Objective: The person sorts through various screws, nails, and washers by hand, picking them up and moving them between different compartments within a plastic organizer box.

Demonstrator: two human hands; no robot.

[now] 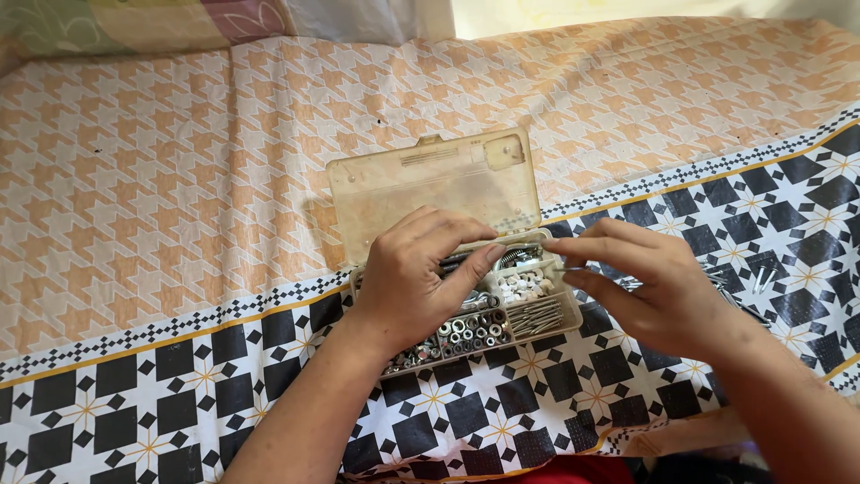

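Patterned bedsheet (pixel 179 206), orange and white above and black and white below, carries a compartmented plastic hardware box (pixel 466 296) at centre with its lid (pixel 430 184) folded back toward 12 o'clock. Left hand (pixel 417 282) rests over the box with fingers curled on a dark rod-like piece; right hand (pixel 649 282), at 3 o'clock, pinches a thin nail (pixel 566 268) between thumb and forefinger. Judged risk: the soft bed could tilt the box under hand pressure, spilling nuts (pixel 470 330), and the nail could slip and vanish beside the loose screws (pixel 763 280).
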